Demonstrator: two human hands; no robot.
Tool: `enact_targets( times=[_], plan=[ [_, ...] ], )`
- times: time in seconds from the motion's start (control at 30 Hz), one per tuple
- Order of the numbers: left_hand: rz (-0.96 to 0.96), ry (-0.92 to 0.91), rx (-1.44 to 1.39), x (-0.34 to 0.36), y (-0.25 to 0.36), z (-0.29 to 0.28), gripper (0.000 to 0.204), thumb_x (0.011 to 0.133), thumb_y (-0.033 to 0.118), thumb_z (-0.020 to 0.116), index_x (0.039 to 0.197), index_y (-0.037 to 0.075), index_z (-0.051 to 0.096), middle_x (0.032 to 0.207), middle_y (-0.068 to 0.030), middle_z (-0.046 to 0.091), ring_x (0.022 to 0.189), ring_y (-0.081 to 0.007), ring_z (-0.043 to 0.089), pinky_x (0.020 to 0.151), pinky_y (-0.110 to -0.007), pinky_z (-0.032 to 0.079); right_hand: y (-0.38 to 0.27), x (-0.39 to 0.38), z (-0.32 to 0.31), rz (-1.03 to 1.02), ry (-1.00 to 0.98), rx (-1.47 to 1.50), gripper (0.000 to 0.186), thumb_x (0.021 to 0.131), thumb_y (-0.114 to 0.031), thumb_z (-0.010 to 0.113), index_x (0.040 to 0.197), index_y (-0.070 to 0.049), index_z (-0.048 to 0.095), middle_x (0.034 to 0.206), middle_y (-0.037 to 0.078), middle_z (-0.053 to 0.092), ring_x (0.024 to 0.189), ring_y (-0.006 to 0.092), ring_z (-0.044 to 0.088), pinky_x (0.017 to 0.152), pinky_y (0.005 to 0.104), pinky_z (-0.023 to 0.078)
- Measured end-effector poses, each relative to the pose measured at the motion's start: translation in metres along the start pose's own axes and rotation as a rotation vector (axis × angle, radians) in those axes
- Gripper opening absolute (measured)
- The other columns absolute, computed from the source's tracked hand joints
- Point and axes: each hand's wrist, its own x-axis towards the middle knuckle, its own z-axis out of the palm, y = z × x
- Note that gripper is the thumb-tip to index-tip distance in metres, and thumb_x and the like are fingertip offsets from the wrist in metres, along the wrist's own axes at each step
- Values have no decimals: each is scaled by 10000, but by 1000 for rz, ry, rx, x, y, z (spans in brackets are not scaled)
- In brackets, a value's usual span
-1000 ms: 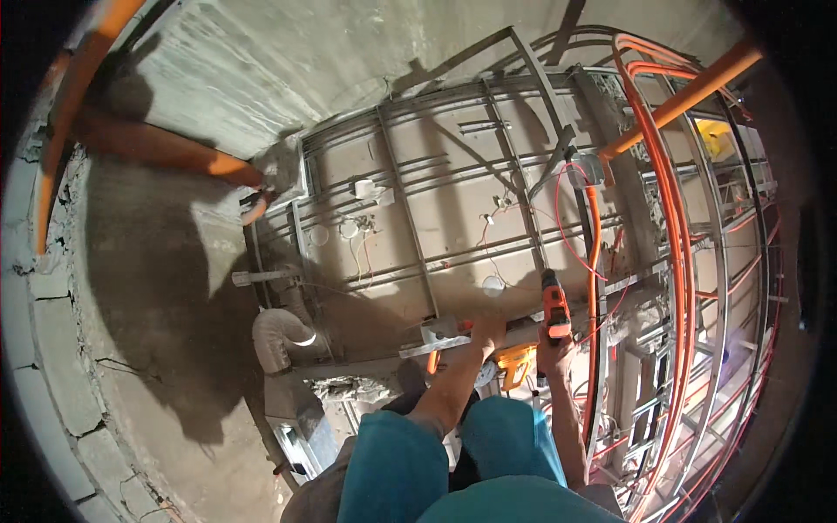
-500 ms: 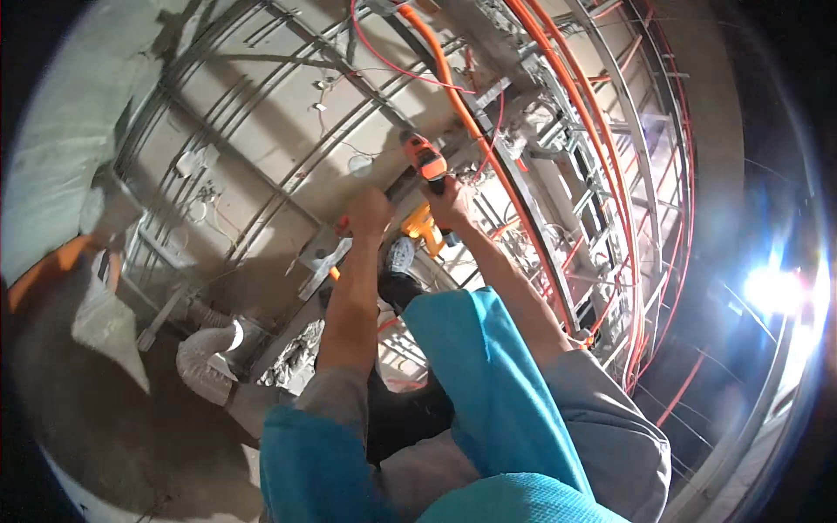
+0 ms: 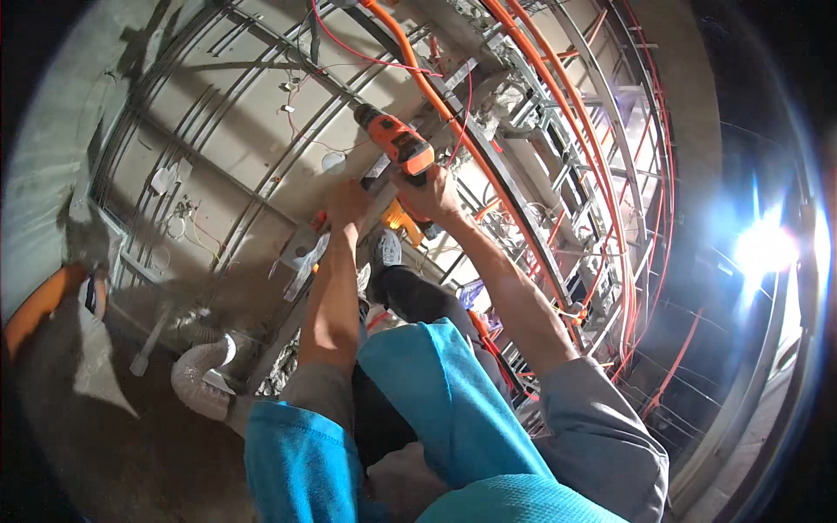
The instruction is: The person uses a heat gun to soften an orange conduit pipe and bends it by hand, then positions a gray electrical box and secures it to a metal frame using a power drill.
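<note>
"Pale panels [image 3: 257, 113] are crossed by metal bars [image 3: 235, 180]; where is the orange-and-black drill [image 3: 397, 141] held now?"

"Above those bars. Compared with half a second ago, it is shown larger, as if lifted nearer, and its nose has been swung further left. Whether a bar is touched cannot be told."

"And the hands?"

"The drill's grip is wrapped by the closed fingers of the right hand [image 3: 433, 196]. The left hand [image 3: 346, 205] is placed near the drill, to its lower left, with fingers seemingly curled; whether anything is gripped cannot be told."

"What surrounds the drill?"

"An orange conduit [image 3: 425, 80] is run just to its right; below it, a yellow tool [image 3: 401, 220] is partly hidden."

"What is meant by the change?"

"A re-aiming, it is judged, done one-handed."
</note>
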Motion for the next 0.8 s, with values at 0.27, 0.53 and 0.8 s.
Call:
enact_targets(
  times=[0.27,0.53,0.8],
  plan=[
    [-73,82,-173,-7,12,-14,208,829,190,673,790,-9,721,808,-270,727,782,-426,743,689,-499,601,-55,-7,-44,-253,-54,71,359,842,-311,798,1018,-22,678,756,151,704,690,259,718,659,403,565],
    [-148,-34,-185,-2,7,-5,199,847,156,636,892,-2,747,899,-262,742,862,-418,745,756,-504,596,-126,5,-87,-329,-295,8,417,815,-279,850,1120,-71,658,881,53,724,818,165,704,745,347,574],
    [-117,93,-49,6,-15,35,291,932,225,553,975,62,791,996,-174,769,947,-355,749,787,-513,587,-173,41,-108,-451,-407,-209,546,809,-358,867,1229,-81,656,1021,69,754,909,142,711,828,340,588]
  ],
)
